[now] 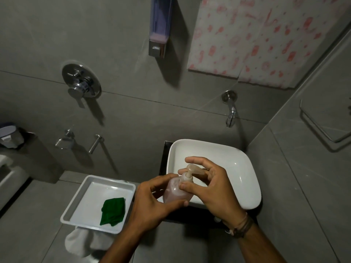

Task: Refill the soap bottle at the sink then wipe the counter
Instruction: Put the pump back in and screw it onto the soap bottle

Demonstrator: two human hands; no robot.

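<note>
A clear soap bottle [175, 192] with pinkish liquid and a beige pump top is held over the left edge of the white sink basin [237, 168]. My left hand [152, 204] wraps around the bottle's body from the left. My right hand [209, 185] grips the pump collar, thumb and fingers around it. A folded green cloth [113, 210] lies in a white tray [79, 204] to the left of the sink. The black counter [191, 217] shows under the basin's front.
A wall soap dispenser [159, 29] hangs above. A tap [230, 111] juts from the wall over the sink. A shower mixer [81, 82] and spouts are on the left wall. A towel rail [322, 128] is on the right wall. White fabric [83, 243] lies under the tray.
</note>
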